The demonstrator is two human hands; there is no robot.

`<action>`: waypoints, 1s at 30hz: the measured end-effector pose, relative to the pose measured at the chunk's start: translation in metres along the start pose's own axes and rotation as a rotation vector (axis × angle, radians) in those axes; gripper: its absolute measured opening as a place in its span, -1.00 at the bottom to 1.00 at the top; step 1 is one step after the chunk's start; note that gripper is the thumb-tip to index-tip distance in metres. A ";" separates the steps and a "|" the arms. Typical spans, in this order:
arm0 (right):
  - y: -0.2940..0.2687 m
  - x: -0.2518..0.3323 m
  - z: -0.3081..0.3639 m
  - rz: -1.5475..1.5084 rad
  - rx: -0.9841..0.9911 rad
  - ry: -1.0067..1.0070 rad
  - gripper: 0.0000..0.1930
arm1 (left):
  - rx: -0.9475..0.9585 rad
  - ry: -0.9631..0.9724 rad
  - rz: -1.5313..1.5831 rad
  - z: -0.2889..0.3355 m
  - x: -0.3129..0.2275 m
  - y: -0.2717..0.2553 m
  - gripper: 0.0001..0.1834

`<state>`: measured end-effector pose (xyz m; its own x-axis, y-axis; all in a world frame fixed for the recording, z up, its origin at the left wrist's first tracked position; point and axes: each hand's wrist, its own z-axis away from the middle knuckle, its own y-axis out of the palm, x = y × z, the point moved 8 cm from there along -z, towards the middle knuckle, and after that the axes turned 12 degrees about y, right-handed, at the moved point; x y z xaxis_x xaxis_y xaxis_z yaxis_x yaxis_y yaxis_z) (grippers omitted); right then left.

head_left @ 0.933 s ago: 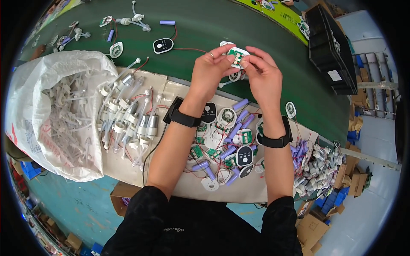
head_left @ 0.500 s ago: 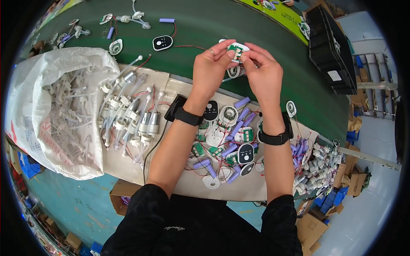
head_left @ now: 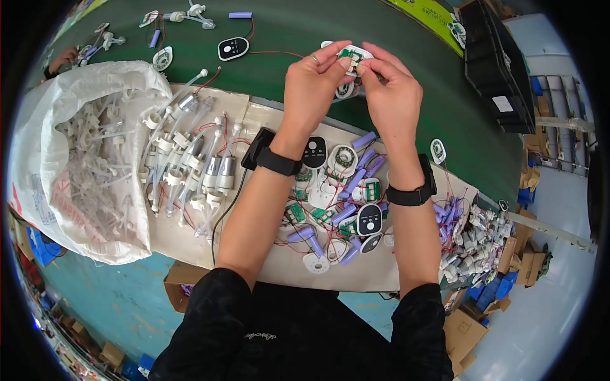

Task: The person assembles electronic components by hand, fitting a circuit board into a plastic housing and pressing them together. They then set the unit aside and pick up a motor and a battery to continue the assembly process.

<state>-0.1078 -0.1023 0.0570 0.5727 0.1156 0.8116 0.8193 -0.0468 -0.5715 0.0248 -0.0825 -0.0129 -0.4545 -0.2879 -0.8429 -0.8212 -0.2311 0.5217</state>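
Note:
My left hand and my right hand meet above the green belt, both gripping a small white oval housing with a green circuit board inside it. Fingertips of both hands pinch its edges. A second white part lies just under the hands, partly hidden. Each wrist wears a black watch. Below my forearms lies a heap of purple cylindrical cells, green boards and black and white oval covers with red wires.
A large white sack of clear plastic parts sits at the left, with tubes and small motors spread on the cardboard sheet beside it. Loose assemblies lie farther up the belt. A black crate stands at the upper right. Another person's hand shows at the far left.
Both hands have shifted slightly up and away along the belt with the housing still between them; the fingers have adjusted their pinch on it.

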 end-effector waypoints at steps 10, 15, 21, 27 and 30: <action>0.001 0.000 0.004 0.028 -0.024 -0.032 -0.86 | -0.027 -0.022 -0.016 0.003 -0.001 0.000 -0.67; 0.002 0.000 0.005 -0.004 -0.017 0.002 -0.84 | -0.046 0.008 -0.023 0.005 -0.001 0.001 -0.67; 0.000 -0.008 -0.001 0.025 0.001 -0.020 -0.84 | -0.031 -0.025 -0.026 0.004 0.002 0.005 -0.65; -0.007 -0.009 -0.003 0.110 -0.008 -0.172 -0.87 | -0.037 -0.053 0.039 0.007 0.014 0.001 -0.68; -0.005 -0.034 -0.009 0.063 0.221 0.018 -0.88 | 0.180 -0.052 -0.411 0.002 0.014 -0.008 -0.66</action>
<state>-0.1306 -0.1152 0.0337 0.6248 0.1012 0.7742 0.7568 0.1655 -0.6323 0.0241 -0.0826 -0.0297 -0.0907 -0.1581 -0.9833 -0.9820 -0.1498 0.1147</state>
